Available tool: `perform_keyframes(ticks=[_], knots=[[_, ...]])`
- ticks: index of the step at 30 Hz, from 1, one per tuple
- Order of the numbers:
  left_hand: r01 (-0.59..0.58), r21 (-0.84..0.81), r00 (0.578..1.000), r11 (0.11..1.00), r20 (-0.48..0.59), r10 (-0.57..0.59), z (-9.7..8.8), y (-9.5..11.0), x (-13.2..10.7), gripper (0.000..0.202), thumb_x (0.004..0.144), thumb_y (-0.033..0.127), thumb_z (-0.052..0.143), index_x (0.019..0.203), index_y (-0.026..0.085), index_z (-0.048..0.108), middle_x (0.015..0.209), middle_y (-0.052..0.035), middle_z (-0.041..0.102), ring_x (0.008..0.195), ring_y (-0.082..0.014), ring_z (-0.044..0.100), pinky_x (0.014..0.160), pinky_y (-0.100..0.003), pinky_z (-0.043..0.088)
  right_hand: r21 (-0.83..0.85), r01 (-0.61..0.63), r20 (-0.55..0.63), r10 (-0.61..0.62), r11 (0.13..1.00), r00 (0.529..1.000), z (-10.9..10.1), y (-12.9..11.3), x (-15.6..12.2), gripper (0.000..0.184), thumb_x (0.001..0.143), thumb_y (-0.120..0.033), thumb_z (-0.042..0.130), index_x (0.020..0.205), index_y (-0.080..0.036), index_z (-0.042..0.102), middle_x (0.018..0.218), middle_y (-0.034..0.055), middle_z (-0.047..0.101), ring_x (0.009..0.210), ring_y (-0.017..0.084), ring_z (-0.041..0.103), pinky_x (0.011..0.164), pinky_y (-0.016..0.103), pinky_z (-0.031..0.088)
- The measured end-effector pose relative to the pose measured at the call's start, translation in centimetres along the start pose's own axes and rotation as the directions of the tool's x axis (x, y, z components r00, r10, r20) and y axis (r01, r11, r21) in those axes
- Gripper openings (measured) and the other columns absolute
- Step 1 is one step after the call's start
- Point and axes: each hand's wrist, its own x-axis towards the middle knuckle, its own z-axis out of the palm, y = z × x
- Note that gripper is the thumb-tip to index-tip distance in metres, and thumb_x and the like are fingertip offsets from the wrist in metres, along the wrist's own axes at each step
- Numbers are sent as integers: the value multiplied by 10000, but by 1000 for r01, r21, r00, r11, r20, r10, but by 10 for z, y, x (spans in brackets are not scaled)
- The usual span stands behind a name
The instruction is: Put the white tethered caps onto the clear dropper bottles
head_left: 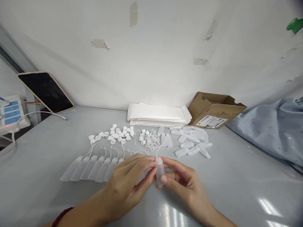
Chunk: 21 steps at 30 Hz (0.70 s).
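Note:
A small translucent plastic squeeze bottle (pixel 160 172) stands upright between my hands, with a white collar and a thin strap rising from its neck. My right hand (pixel 182 179) grips the bottle's body, thumb in front. My left hand (pixel 132 176) is closed at its neck, fingertips and thumb against the collar's left side. Left of the hands lies a row of similar filled-looking bottles (pixel 82 168) with straps fitted; my left hand hides part of that row. Behind are loose white caps (pixel 115 135), a tangle of white straps (pixel 151 139) and several loose bottles (pixel 194 140).
A stack of white padded mailers (pixel 158 114) lies against the wall beside an open cardboard box (pixel 214 110). At left, a phone (pixel 46 91) leans by a white cable (pixel 42 112) and a power strip (pixel 11 115). Grey-blue cloth (pixel 272 129) rests at right.

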Motion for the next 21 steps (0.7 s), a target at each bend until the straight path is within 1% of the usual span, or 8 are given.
perform_keyframes(ticks=[3, 5, 8, 12, 15, 17, 19, 21], knots=[[92, -31, 996, 995, -2, -92, -1, 1, 0, 214, 853, 92, 592, 1047, 181, 574, 953, -41, 694, 884, -166, 663, 808, -291, 564, 232, -163, 102, 142, 959, 985, -3, -6, 4, 284, 840, -216, 667, 1116, -282, 669, 948, 22, 710, 792, 151, 701, 768, 292, 542], [126, -39, 991, 991, 52, -124, -2, 2, 0, 287, 850, 181, 623, 1127, 164, 549, 1022, -67, 669, 948, -178, 639, 824, -291, 558, 339, -206, 142, 167, 918, 976, -5, -9, 6, 280, 837, -197, 665, 1113, -249, 666, 948, 40, 721, 838, 169, 705, 807, 306, 525], [110, -24, 980, 994, 167, -105, -2, 6, -1, 481, 847, 290, 644, 1268, 134, 470, 1167, -113, 605, 1095, -206, 573, 920, -311, 522, 437, -252, 199, 180, 863, 963, -5, -10, 6, 289, 839, -160, 651, 1120, -227, 653, 936, 48, 728, 892, 185, 705, 865, 322, 491], [142, -58, 973, 988, 193, -129, 1, 11, -2, 527, 801, 228, 681, 1265, 169, 441, 1180, -91, 574, 1108, -197, 541, 942, -305, 496, 480, -313, 289, 189, 819, 938, -5, -9, 5, 252, 837, -159, 636, 1084, -208, 658, 921, 54, 727, 893, 218, 713, 838, 341, 495], [204, -107, 962, 973, 206, -179, 2, 12, -2, 577, 695, 134, 721, 1200, 199, 449, 1130, -57, 568, 1062, -191, 539, 912, -299, 496, 428, -334, 320, 205, 840, 925, -5, -9, 5, 219, 838, -193, 630, 1053, -197, 667, 930, 66, 723, 890, 238, 709, 833, 371, 494], [231, -91, 956, 969, 209, -208, 1, 9, -2, 570, 676, 83, 696, 1174, 201, 445, 1106, -50, 558, 1043, -187, 532, 896, -297, 494, 316, -308, 265, 228, 897, 937, -6, -9, 7, 206, 856, -240, 615, 1051, -199, 667, 937, 71, 720, 885, 228, 698, 839, 373, 487], [207, -31, 957, 978, 216, -196, 0, 6, -3, 527, 705, 74, 665, 1170, 180, 440, 1095, -64, 546, 1049, -196, 513, 906, -318, 486, 108, -229, 89, 220, 967, 971, -6, -9, 8, 204, 874, -300, 601, 1049, -211, 661, 955, 65, 714, 882, 202, 678, 847, 352, 473], [139, 63, 960, 988, 238, -150, 0, 3, -4, 465, 745, 73, 627, 1168, 139, 446, 1078, -88, 541, 1051, -218, 498, 911, -355, 484, -125, -162, -98, 150, 979, 984, -7, -8, 9, 217, 869, -353, 608, 1038, -225, 651, 975, 52, 703, 893, 185, 651, 854, 333, 458]])
